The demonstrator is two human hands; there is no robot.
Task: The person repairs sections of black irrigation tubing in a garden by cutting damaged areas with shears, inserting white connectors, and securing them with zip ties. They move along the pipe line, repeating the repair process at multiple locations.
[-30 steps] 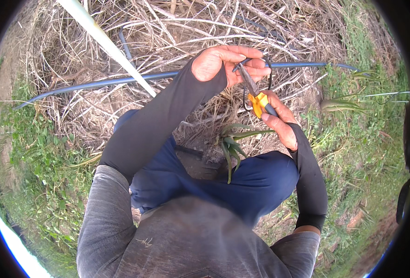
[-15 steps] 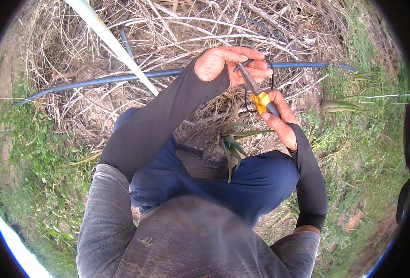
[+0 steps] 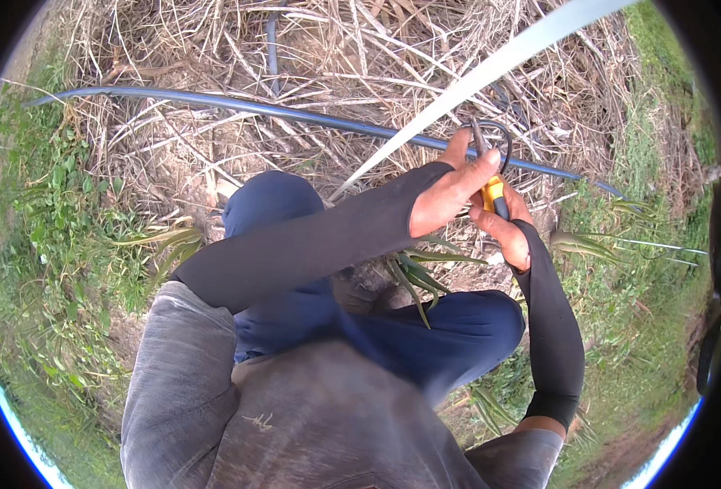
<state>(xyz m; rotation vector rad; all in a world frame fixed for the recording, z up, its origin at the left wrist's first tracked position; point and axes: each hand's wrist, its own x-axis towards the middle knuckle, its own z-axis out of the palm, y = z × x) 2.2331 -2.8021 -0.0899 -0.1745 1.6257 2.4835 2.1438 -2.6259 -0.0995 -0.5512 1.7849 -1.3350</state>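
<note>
My right hand point(image 3: 503, 228) is closed round the yellow and grey handle point(image 3: 493, 196) of a hand tool with a dark, narrow metal end point(image 3: 480, 140); its exact kind is unclear. Just left of it my left hand point(image 3: 450, 196) is closed, thumb and fingers around the metal end and the tip of a thin black tube point(image 3: 506, 138). The tube bends in a loop to the right of the tool. Part of the grip lies hidden behind the left thumb. Below both hands grows a green spiky plant point(image 3: 416, 273), between my bent legs.
A blue-black hose point(image 3: 295, 113) crosses the ground beyond my knees. One long pale strip point(image 3: 491, 77) slants up to the right. Dry stalks point(image 3: 213, 49) cover the far ground; green weeds point(image 3: 59, 220) grow at both sides.
My left hand has turned and moved right and nearer, its fingers closing by the tool's metal end. The right hand has shifted slightly right and down. The view has swung, displacing the pale strip.
</note>
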